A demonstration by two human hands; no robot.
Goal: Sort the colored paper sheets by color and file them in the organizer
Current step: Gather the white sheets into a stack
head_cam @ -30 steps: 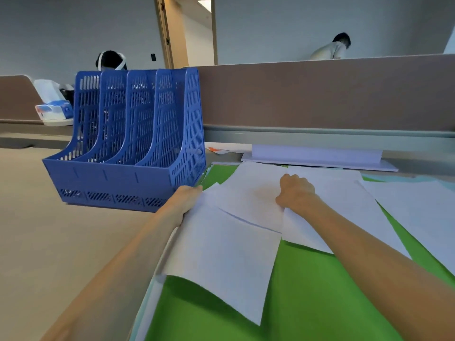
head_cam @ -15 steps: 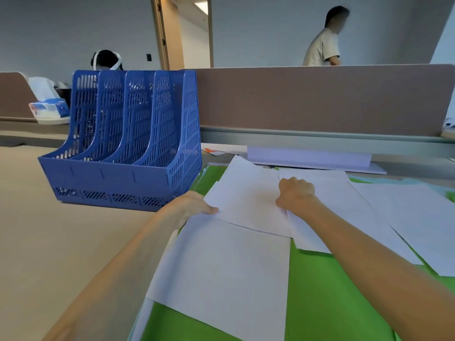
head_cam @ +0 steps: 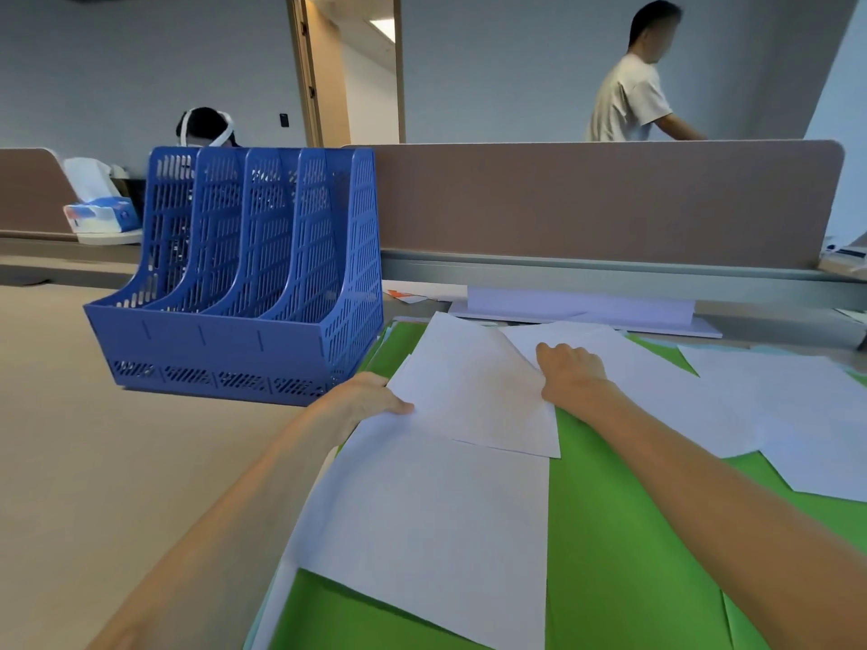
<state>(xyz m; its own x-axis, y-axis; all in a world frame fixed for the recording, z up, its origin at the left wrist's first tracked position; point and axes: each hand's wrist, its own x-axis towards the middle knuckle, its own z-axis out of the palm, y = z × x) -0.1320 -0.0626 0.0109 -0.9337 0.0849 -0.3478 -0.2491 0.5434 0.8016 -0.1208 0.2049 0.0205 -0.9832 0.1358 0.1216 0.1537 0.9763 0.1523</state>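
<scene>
Counter (head_cam: pixel 94 462): carries the organizer at left and the paper spread at right, laid out as a second ago.
Organizer (head_cam: pixel 244 330): stands upright just beside the spread's left edge; blue, four slots, no paper showing inside. By that sign, no filing done yet.
Green sheets (head_cam: pixel 624 532): lie flat at the bottom of the spread, partly covered by white.
Near white sheet (head_cam: pixel 422 523): rests on the green, now lying squarer to the counter edge than a second ago.
Right white sheets (head_cam: pixel 774 405): lie apart at the right, untouched.
Top white sheet (head_cam: pixel 469 396): overlaps the near sheet's far edge; swung round over the last second, far corner now aimed at the divider (head_cam: pixel 586 204). Held at both side edges.
Left hand (head_cam: pixel 366 396): moved from under the paper's edge into a pinch on the top white sheet's left edge.
Right hand (head_cam: pixel 570 372): stays at that sheet's right edge.
Left fingers (head_cam: pixel 399 408): thumb on top, the rest hidden beneath, gripping the sheet.
Right fingers (head_cam: pixel 563 356): curled, knuckles up; pinching or only pressing, cannot tell.
Meaning: probably a gathering of white into one pile; sorting early, lift toward a slot still ahead.
</scene>
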